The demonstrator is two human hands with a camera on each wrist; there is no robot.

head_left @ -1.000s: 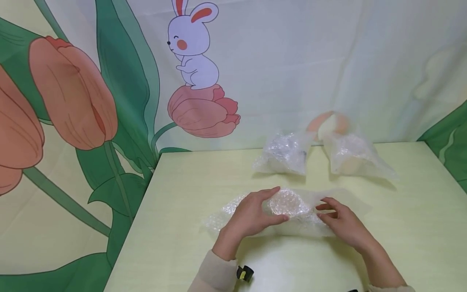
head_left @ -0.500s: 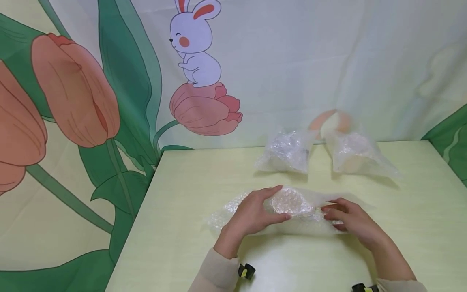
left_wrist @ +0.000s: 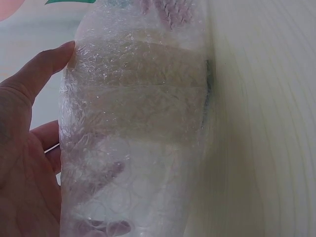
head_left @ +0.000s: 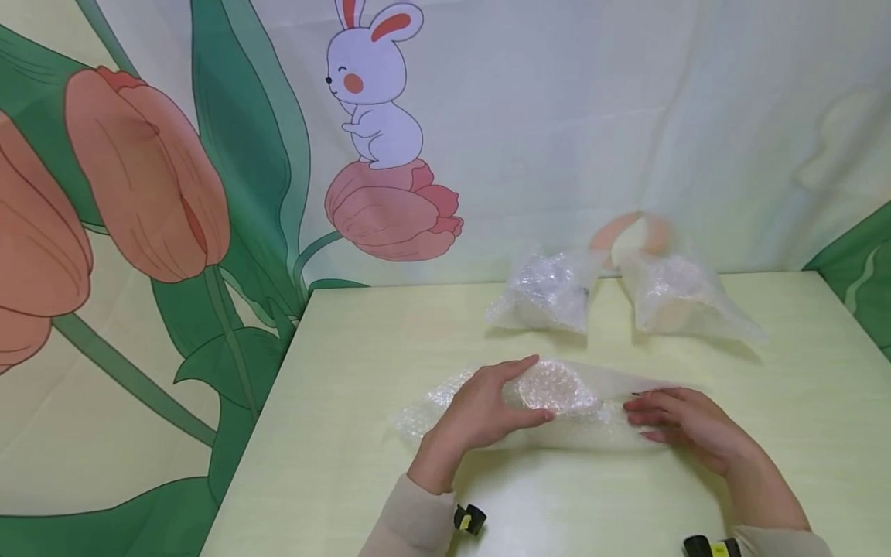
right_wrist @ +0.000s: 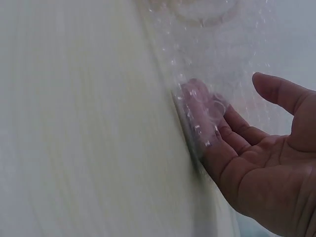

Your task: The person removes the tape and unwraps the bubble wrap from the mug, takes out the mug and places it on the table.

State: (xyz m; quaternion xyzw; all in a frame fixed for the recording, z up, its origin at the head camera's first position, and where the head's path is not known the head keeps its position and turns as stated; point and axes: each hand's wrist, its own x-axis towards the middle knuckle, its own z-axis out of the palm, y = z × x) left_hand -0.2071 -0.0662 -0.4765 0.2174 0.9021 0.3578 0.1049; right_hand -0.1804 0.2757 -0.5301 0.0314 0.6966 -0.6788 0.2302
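Observation:
A bundle of clear bubble wrap (head_left: 554, 387) lies lengthwise on the table, and a rounded brownish-clear thing shows through its middle. My left hand (head_left: 473, 410) holds it from the left, thumb on the near side and fingers on the far side. In the left wrist view a tan band shows through the wrap (left_wrist: 133, 113), as do some fingertips behind it. At the loose right end is my right hand (head_left: 703, 429). The right wrist view has that hand (right_wrist: 276, 163) with its thumb held apart and some fingers behind the film (right_wrist: 212, 54).
Two more bubble-wrapped bundles stand at the table's back edge: one on the left (head_left: 546, 290), one on the right (head_left: 685, 298). Behind them hangs a printed cloth (head_left: 543, 139) with a rabbit and tulips. The pale table (head_left: 334, 371) reaches toward me.
My right hand has slid to the right along the loose end of the wrap, its fingers spreading from a near pinch. My left hand keeps its hold on the bundle.

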